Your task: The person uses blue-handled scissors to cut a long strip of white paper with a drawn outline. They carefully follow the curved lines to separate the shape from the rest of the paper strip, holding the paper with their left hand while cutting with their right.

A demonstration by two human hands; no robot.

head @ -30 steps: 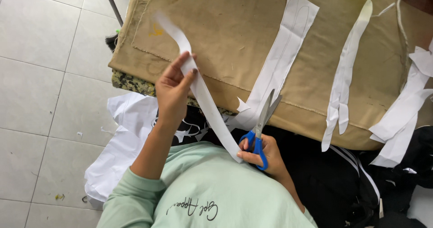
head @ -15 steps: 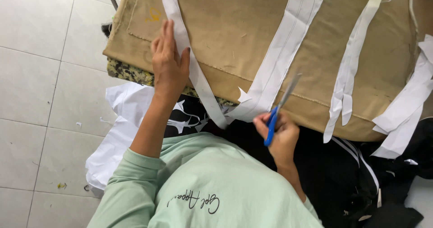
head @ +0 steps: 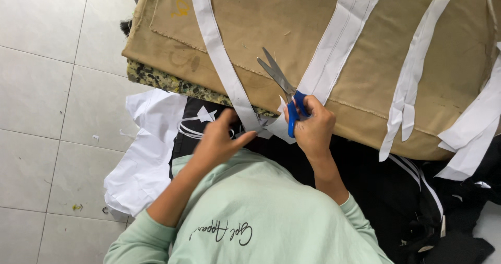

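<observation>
Head view is showing your left hand (head: 216, 141) pinching the white fabric strip (head: 219, 60) at the worktop (head: 261, 24) edge while your right hand (head: 313, 128) is gripping half-open blue-handled scissors (head: 284, 86), so slack could be dragging the cut crooked.

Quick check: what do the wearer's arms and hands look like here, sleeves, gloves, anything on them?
Both arms wear pale mint-green long sleeves, pushed up so the forearms are bare. The left hand and right hand are bare: no gloves, and no rings, watch or bands show. The same green top carries dark cursive lettering on the chest.
</observation>
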